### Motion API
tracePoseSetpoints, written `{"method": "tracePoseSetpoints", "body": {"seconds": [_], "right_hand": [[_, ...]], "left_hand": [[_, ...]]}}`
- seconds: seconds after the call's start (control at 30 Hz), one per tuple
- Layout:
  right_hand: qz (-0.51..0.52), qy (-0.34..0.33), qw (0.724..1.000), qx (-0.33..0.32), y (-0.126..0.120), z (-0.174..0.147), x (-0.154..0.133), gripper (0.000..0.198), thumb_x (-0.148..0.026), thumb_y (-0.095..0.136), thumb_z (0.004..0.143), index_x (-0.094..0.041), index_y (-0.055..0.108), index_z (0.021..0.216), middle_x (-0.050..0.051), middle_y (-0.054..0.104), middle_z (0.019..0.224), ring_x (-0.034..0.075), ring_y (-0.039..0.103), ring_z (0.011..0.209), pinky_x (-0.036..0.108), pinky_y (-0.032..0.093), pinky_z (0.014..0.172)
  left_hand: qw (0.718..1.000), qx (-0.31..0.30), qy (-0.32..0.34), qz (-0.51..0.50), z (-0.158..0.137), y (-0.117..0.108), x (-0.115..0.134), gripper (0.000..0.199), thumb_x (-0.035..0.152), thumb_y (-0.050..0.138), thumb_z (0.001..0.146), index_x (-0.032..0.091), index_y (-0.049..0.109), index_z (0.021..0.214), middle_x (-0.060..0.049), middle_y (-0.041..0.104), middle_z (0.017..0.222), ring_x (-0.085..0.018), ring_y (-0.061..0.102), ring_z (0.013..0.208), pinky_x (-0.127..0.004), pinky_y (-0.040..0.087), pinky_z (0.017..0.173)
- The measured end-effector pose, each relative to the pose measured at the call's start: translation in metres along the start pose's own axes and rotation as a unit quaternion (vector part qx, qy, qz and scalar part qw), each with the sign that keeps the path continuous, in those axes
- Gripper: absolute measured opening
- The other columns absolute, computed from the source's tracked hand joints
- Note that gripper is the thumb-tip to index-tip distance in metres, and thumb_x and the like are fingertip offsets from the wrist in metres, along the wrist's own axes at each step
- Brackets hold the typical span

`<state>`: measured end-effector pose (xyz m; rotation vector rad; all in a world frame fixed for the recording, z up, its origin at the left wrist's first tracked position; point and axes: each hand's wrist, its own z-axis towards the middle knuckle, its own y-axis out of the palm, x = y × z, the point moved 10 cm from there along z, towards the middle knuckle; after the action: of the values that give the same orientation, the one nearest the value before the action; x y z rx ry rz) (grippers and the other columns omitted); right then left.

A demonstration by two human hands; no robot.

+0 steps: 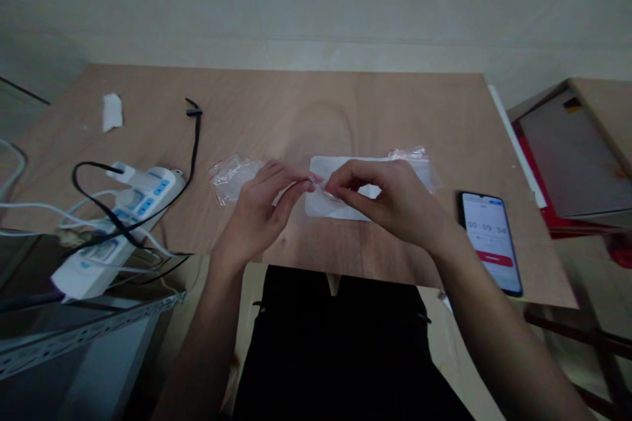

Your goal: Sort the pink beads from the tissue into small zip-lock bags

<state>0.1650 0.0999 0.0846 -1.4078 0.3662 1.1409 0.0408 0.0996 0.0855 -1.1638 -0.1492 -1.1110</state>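
Observation:
My left hand and my right hand meet over the middle of the table, each closed in a pinch. Between their fingertips is a small clear zip bag with a reddish edge; most of it is hidden by the fingers. Under my right hand lies a white sheet with rounded corners. To the left of my left hand rests a pile of clear zip bags with red edges. Another clear zip bag sits on the sheet's far right end, partly behind my right hand.
A white power strip with several plugs and cables lies at the left edge. Behind it are a black cable and a white scrap. A phone showing a timer lies right of my right forearm. The wooden table meets a wall.

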Motion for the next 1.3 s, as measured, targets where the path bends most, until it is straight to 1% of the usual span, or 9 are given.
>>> {"method": "tracePoseSetpoints", "body": {"seconds": [0.27,0.47,0.57,0.67,0.83,0.93,1.0,1.13,1.3], "right_hand": [[0.146,0.057,0.988,0.01,0.014,-0.014,0.03,0.012,-0.027,0.07,0.08,-0.018,0.073,0.088,0.001,0.07,0.075,0.011,0.06,0.065,0.024,0.048,0.06],[0.131,0.027,0.99,-0.036,0.025,-0.022,0.03,0.017,-0.018,0.057,0.084,-0.019,0.074,0.083,0.001,0.064,0.076,0.01,0.057,0.068,0.024,0.042,0.06],[0.148,0.073,0.986,-0.031,0.028,-0.026,0.043,0.008,-0.024,0.068,0.079,-0.018,0.071,0.077,-0.002,0.058,0.065,0.009,0.05,0.059,0.023,0.039,0.055],[0.146,0.11,0.983,-0.024,0.03,-0.03,0.052,0.022,-0.032,0.076,0.073,-0.016,0.065,0.064,-0.004,0.051,0.059,0.007,0.043,0.054,0.022,0.033,0.05],[0.09,0.08,0.993,-0.009,0.029,-0.032,0.045,0.018,-0.034,0.076,0.074,-0.017,0.072,0.072,-0.006,0.041,0.056,0.007,0.035,0.052,0.022,0.025,0.047],[0.102,0.043,0.993,-0.028,0.031,-0.032,0.037,0.012,-0.031,0.075,0.077,-0.02,0.076,0.082,-0.004,0.05,0.064,0.007,0.042,0.056,0.022,0.033,0.05],[0.11,0.039,0.993,-0.002,0.023,-0.031,0.042,0.014,-0.033,0.072,0.081,-0.021,0.076,0.087,-0.001,0.058,0.074,0.009,0.05,0.062,0.023,0.041,0.055],[-0.009,0.091,0.992,0.086,0.003,-0.022,0.082,0.019,-0.026,0.069,0.082,-0.019,0.074,0.099,0.006,0.066,0.09,0.011,0.058,0.066,0.027,0.049,0.062],[-0.132,0.113,0.984,0.046,0.028,-0.008,0.117,0.028,-0.023,0.079,0.073,-0.017,0.072,0.099,0.008,0.065,0.095,0.014,0.059,0.067,0.032,0.053,0.068]], "left_hand": [[0.997,-0.064,-0.016,-0.045,0.0,0.022,0.001,0.023,0.022,0.045,0.098,0.02,0.067,0.104,-0.004,0.07,0.095,-0.015,0.064,0.088,-0.027,0.05,0.081],[0.992,-0.116,0.008,-0.041,-0.003,0.037,0.004,0.026,0.022,0.042,0.099,0.019,0.065,0.112,-0.005,0.069,0.1,-0.015,0.064,0.094,-0.027,0.05,0.083],[0.991,-0.13,0.005,-0.016,-0.003,0.041,0.003,0.029,0.025,0.039,0.1,0.019,0.065,0.111,-0.006,0.069,0.102,-0.016,0.065,0.094,-0.029,0.05,0.083],[0.991,-0.123,0.02,0.039,-0.004,0.038,0.009,0.032,0.037,0.043,0.099,0.018,0.062,0.117,-0.009,0.069,0.109,-0.022,0.063,0.103,-0.039,0.047,0.092],[0.983,-0.151,0.054,0.086,-0.013,0.049,0.029,0.091,0.067,0.074,0.065,0.009,0.049,0.131,-0.019,0.063,0.125,-0.034,0.059,0.113,-0.051,0.043,0.1],[0.978,-0.177,0.017,0.104,-0.021,0.064,0.02,0.048,0.041,0.072,0.079,0.014,0.056,0.115,-0.013,0.068,0.109,-0.028,0.065,0.099,-0.043,0.051,0.087],[0.984,-0.146,-0.029,0.095,-0.023,0.061,0.006,0.019,0.028,0.067,0.084,0.018,0.058,0.098,-0.006,0.069,0.093,-0.021,0.066,0.084,-0.034,0.053,0.074],[0.99,-0.083,-0.1,0.061,-0.026,0.044,-0.021,0.018,0.031,0.07,0.082,0.02,0.056,0.089,-0.001,0.066,0.079,-0.017,0.064,0.073,-0.029,0.051,0.066],[0.986,-0.096,-0.131,0.048,-0.032,0.04,-0.035,0.02,0.032,0.071,0.081,0.02,0.059,0.089,-0.001,0.066,0.077,-0.017,0.064,0.071,-0.029,0.05,0.064]]}}
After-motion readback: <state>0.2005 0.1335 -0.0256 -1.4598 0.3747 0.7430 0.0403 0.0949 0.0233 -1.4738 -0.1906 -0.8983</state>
